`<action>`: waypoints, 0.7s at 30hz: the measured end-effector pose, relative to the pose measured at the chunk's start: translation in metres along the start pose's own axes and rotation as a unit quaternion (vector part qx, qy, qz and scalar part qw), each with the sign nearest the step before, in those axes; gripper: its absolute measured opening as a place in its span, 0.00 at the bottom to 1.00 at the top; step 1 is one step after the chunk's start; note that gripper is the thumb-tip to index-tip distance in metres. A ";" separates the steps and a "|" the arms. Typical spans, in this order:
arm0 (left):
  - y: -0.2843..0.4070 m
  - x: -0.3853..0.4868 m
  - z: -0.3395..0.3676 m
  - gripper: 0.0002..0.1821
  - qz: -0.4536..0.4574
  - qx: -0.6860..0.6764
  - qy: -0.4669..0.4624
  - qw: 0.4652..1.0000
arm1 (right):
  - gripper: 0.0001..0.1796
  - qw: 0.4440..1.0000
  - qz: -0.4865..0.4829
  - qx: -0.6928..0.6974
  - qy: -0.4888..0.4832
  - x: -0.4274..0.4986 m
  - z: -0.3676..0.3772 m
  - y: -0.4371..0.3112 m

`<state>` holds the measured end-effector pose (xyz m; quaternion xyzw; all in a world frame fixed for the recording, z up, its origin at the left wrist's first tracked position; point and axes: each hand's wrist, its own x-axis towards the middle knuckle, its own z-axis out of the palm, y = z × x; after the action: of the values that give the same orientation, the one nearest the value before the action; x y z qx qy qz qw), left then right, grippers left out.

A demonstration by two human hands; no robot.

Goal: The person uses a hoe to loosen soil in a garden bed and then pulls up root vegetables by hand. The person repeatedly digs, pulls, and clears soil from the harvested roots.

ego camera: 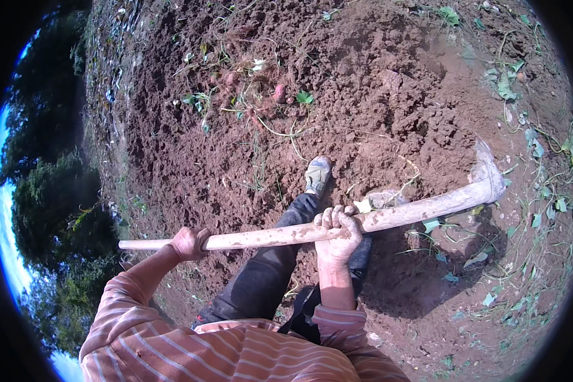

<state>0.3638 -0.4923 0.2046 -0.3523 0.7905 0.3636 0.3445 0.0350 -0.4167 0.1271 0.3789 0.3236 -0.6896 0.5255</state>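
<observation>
A hoe with a long wooden handle (267,237) lies across the view in front of my body, its soil-caked metal head (486,164) at the right, close to the loosened soil. My left hand (190,243) is closed round the handle near its thin end. Farther along, my right hand (338,229), dusty with soil, grips the thicker part of the handle. Beyond the handle, a reddish sweet potato (279,93) lies among roots and vines on the dug earth, with more reddish tubers (230,79) partly buried beside it.
My shoe (318,174) stands on broken soil. A pale, soil-covered object (384,198), perhaps the other shoe, shows just beyond the handle. Leafy vines (506,86) trail over the ground at the right. Trees (57,205) stand at the far left.
</observation>
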 end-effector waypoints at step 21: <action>0.111 0.093 -0.139 0.08 0.116 0.184 -0.108 0.970 | 0.09 0.976 -0.033 0.036 0.211 0.005 -0.112 -0.068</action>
<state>0.1866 -0.5804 0.2366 -0.1468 0.8374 0.2854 0.4424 -0.0118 -0.3084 0.0700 0.5234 0.4144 -0.6224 0.4085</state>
